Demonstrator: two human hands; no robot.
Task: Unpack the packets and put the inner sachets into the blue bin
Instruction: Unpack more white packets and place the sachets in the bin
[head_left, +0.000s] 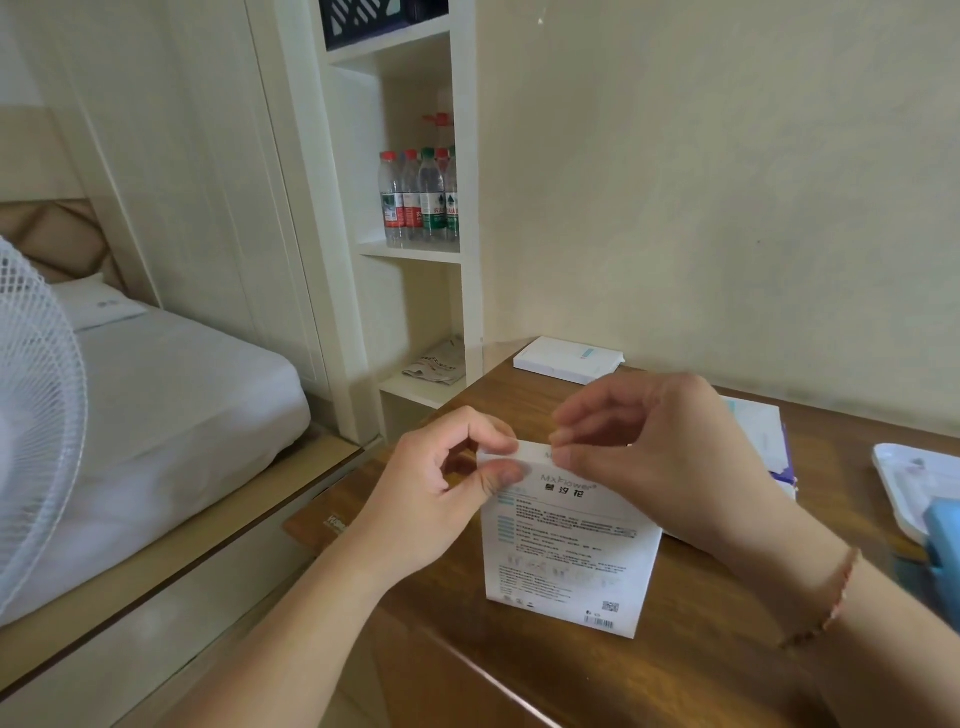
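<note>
White packet (566, 551) with grey print and pale blue tabs on a brown wood-grain desk (675, 665).

The white packet (569, 551) reads "MxFlower" near its top

Wooden table (701, 649) bears packets (569, 551) (white).

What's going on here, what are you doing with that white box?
A person is opening a white packet that stands upright on a wooden table. The left hand pinches the top flap at its left end, and the right hand pinches it further right. The packet looks still closed, with no sachets out. Another white box lies flat at the table's far edge.
</note>
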